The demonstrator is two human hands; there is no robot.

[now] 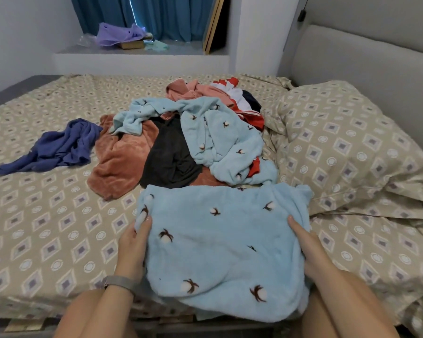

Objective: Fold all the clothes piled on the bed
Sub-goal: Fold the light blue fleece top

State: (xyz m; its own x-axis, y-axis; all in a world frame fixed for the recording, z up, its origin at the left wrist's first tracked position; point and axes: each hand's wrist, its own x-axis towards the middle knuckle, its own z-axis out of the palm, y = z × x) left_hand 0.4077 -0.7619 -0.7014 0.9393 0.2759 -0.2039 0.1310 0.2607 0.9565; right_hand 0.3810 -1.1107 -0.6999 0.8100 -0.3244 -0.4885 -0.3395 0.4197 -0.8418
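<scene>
Left hand (pixel 134 240) at the left edge of the light blue fleece garment (pixel 222 242), fingers curled round the edge and gripping it. Right hand (pixel 308 247) on the right edge of the same garment, index finger straight on the fleece; cannot tell if the other fingers grip, because hidden under the cloth. Garment spread at the near edge of the bed (pixel 47 228), partly hanging over the side.

To do this step well, probably: pulling both edges outward to flatten the thick fleece, then bringing one side over the other with the edges matched, pressing the fold down because this fabric springs back.

Behind the garment, the pile, all unfolded: one more light blue fleece piece with the same cotton pattern (pixel 220 132), one rust-brown fleece piece (pixel 122 157), one dark grey piece (pixel 169 157), one pink piece (pixel 188 90), one red and white piece (pixel 235 93). Apart on the left, one dark blue garment (pixel 59 147). On the right, one pillow (pixel 352 147). Task just beginning, by appearance.
</scene>
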